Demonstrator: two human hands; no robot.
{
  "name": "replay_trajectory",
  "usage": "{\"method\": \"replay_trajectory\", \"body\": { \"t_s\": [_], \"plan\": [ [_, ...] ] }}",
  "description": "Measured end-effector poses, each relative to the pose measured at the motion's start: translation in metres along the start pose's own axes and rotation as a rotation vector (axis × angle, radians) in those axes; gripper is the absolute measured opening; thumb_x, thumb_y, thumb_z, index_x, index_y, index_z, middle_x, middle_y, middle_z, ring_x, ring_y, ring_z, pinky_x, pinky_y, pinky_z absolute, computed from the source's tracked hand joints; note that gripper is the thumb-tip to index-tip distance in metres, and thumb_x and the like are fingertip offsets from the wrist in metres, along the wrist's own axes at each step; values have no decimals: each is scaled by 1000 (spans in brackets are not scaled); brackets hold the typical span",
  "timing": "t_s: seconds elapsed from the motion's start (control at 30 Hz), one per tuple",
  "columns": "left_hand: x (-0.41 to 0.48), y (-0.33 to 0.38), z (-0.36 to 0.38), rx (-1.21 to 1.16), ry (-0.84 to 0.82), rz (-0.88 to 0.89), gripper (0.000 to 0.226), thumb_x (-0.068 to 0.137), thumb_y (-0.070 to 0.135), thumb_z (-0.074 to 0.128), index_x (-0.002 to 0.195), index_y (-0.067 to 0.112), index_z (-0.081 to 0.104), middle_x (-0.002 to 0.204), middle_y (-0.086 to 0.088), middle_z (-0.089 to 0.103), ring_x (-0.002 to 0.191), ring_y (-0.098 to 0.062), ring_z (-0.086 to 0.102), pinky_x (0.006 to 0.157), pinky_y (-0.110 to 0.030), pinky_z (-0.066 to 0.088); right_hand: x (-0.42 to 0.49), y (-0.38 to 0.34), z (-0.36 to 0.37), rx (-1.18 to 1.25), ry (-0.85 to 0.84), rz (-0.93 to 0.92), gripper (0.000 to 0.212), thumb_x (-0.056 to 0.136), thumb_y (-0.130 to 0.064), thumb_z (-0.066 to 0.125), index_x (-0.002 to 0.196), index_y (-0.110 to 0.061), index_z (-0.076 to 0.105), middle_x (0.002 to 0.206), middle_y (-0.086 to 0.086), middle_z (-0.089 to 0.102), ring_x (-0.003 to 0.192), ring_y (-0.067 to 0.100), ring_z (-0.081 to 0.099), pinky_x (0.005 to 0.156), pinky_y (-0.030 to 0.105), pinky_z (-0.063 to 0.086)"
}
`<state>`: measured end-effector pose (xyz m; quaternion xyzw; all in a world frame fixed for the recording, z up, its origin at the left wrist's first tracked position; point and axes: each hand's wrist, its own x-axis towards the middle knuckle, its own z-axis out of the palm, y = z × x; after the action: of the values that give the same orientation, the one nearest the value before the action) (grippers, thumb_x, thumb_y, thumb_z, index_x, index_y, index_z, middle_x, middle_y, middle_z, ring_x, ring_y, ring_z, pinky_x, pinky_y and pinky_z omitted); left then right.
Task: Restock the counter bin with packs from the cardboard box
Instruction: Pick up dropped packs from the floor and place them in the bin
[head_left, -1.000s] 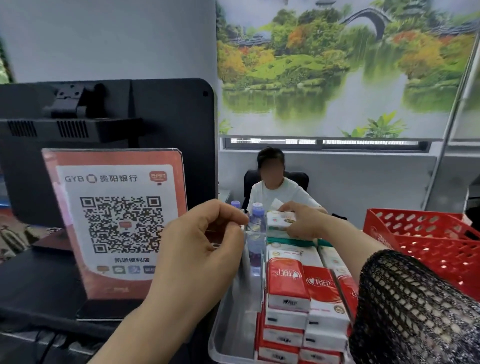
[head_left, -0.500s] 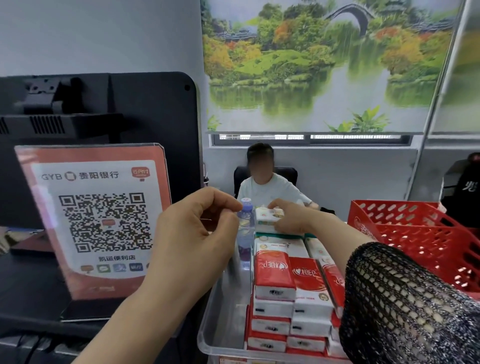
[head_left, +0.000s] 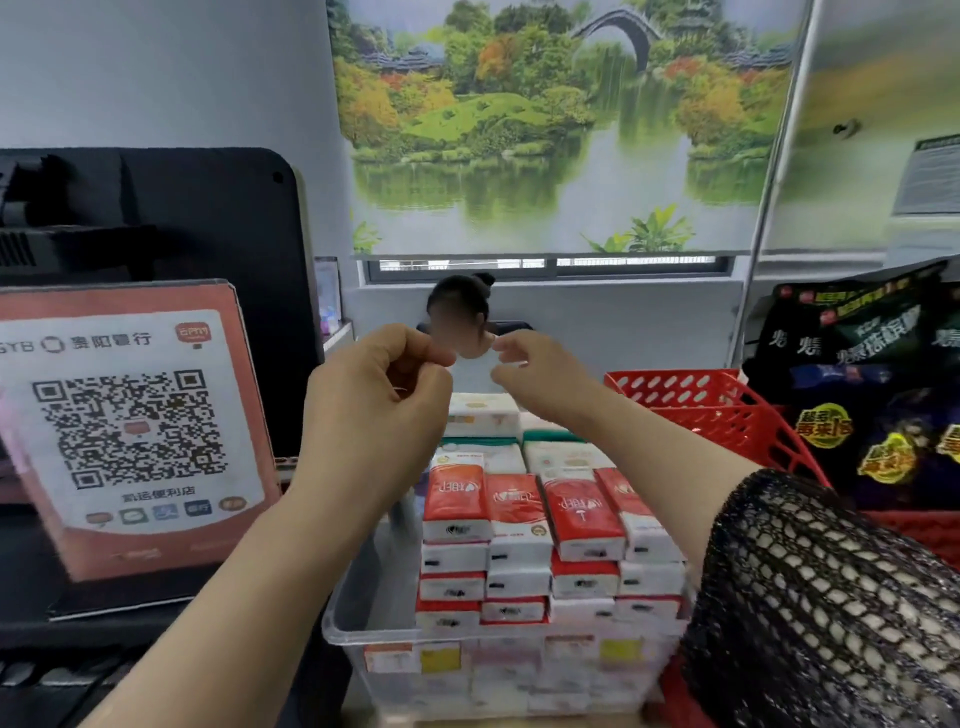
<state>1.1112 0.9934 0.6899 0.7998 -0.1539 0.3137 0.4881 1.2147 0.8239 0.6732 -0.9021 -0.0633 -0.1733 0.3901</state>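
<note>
A clear plastic counter bin (head_left: 353, 633) is seen in the lower centre of the frame, filled with stacked red-and-white tissue packs (head_left: 519, 512) in several rows. Paler white packs (head_left: 483, 415) are laid behind them toward the far end of the bin.

Both hands are held above the far end of the bin, close together but apart. The left hand (head_left: 374, 400) is curled, with the thumb pressed against the forefinger, and nothing is seen between them. The right hand (head_left: 540, 376) is likewise curled, with thumb and fingertips drawn together, and no pack is gripped by it. A black mesh sleeve (head_left: 831, 597) is worn on the right arm.

A QR-code payment sign (head_left: 130, 431) is propped at the left of the frame in front of a black monitor (head_left: 218, 249). A red perforated basket (head_left: 727, 410) is placed right of the bin, with black snack bags (head_left: 872, 395) beside it. A landscape-printed blind (head_left: 561, 130) is hung at the top, and a seated person (head_left: 460, 291) is partly hidden behind the hands.
</note>
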Motion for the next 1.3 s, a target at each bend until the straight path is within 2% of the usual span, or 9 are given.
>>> {"method": "replay_trajectory", "body": {
  "t_s": [0.17,0.37,0.57,0.77,0.83,0.93,1.0,1.17,1.3],
  "plan": [
    [-15,39,24,-90,-39,9,15,87,22,58,84,36,59,76,15,64,73,6,58,64,-16,49,-52,-17,-40,349,126,50,44,82,-41,58,119,-18,58,112,-1,61,105,20,59,91,40,49],
    [-47,89,68,-186,-115,-21,38,87,24,56,125,22,60,112,4,66,97,-7,62,88,-30,51,-120,-11,-99,425,242,84,19,97,-22,45,86,-18,60,95,6,59,98,29,57,85,43,45],
    [-112,143,126,-320,-262,-130,66,78,49,49,139,25,47,126,2,61,109,-15,60,97,-45,49,-221,19,-164,354,241,148,33,103,-23,31,110,-2,56,122,19,55,116,34,51,100,46,41],
    [-211,195,189,-364,-389,-182,51,90,46,46,136,24,51,112,9,63,100,-8,59,95,-45,49,-338,78,-220,362,269,333,41,102,-32,34,123,-1,51,131,24,51,117,41,50,101,58,39],
    [-247,204,210,-359,-437,-214,47,93,42,46,136,22,51,112,8,62,99,-8,58,95,-45,50,-373,107,-229,351,295,393,38,100,-37,33,126,-15,51,135,15,52,121,34,50,104,54,39],
    [-299,204,242,-322,-514,-276,51,91,46,47,135,21,52,126,1,61,113,-15,58,99,-44,48,-421,150,-233,342,342,477,29,100,-33,33,105,-19,58,106,0,61,109,21,56,101,49,42],
    [-334,197,264,-291,-558,-330,48,92,45,47,133,20,54,124,2,62,109,-14,59,98,-42,49,-447,181,-227,361,340,568,29,95,-37,35,91,-21,60,93,-3,61,103,23,57,99,50,44],
    [-421,156,319,-206,-691,-489,42,94,41,49,129,20,57,123,3,60,109,-13,56,98,-35,46,-502,266,-192,404,298,781,26,94,-35,36,82,-23,56,110,8,57,109,30,54,100,51,42],
    [-484,96,371,-98,-780,-615,32,94,41,49,115,23,65,103,3,58,103,-22,58,97,-42,48,-539,349,-139,398,232,912,28,101,-29,32,101,-12,53,103,6,51,100,26,51,97,41,44]
  ]
}}
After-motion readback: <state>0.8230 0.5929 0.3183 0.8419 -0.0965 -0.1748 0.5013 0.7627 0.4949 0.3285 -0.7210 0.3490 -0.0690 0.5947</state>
